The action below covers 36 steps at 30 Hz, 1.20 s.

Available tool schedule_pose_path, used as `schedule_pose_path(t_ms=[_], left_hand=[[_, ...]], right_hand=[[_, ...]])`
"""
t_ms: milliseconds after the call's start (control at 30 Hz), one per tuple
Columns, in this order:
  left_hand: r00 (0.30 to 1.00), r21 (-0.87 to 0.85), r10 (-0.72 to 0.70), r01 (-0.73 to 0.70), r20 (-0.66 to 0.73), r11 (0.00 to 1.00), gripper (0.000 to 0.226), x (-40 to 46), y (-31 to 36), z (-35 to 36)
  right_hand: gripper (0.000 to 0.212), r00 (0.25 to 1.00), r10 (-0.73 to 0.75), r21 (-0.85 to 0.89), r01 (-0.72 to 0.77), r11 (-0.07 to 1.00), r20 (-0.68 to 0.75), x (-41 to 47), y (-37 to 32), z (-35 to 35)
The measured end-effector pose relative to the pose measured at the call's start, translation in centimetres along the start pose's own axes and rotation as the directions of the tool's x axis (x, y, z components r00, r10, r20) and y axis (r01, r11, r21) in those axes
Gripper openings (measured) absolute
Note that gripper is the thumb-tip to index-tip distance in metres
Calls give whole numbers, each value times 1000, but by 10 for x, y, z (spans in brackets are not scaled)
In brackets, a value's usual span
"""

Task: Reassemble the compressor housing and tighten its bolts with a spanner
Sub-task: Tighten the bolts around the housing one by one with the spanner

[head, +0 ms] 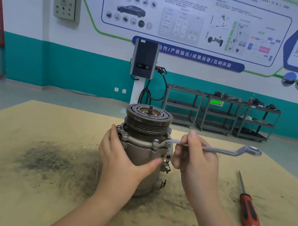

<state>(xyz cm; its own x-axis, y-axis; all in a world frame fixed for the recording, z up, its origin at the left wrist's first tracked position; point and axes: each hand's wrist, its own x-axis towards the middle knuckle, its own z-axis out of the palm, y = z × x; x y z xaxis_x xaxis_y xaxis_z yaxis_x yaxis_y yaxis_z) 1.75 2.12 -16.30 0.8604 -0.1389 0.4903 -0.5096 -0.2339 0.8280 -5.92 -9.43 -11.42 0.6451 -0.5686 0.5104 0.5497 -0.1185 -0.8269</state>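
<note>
Head view: the compressor (pixel 142 151) stands upright, pulley on top, at the middle of the tan worktop (pixel 13 178). The left hand (pixel 122 160) wraps its body, thumb across the front. The right hand (pixel 194 156) grips the spanner (pixel 217 149), whose ring end sits on a flange bolt (pixel 156 141). A screwdriver (pixel 247 206) lies to the right.
</note>
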Motion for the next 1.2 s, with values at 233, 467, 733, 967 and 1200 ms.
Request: schedule_pose_path(t_ms=[233,467,733,967,1200], left_hand=[[995,0,-62,62,-76,998,137,11,7,9],[985,-152,14,12,171,988,111,37,-16,-18],[920,-434,64,120,386,893,120,37,-29,-22],[925,-379,50,105,376,920,106,27,-24,-18],[942,-384,43,95,334,918,102,25,-21,-13]], right_hand=[[27,936,-344,-308,348,885,69,-18,19,12],[35,980,-118,197,148,969,-159,-5,-3,-1],[21,977,184,432,-211,877,103,1,7,0],[20,949,257,371,-309,876,185,6,-3,-2],[23,984,116,153,-136,979,133,3,-3,-2]])
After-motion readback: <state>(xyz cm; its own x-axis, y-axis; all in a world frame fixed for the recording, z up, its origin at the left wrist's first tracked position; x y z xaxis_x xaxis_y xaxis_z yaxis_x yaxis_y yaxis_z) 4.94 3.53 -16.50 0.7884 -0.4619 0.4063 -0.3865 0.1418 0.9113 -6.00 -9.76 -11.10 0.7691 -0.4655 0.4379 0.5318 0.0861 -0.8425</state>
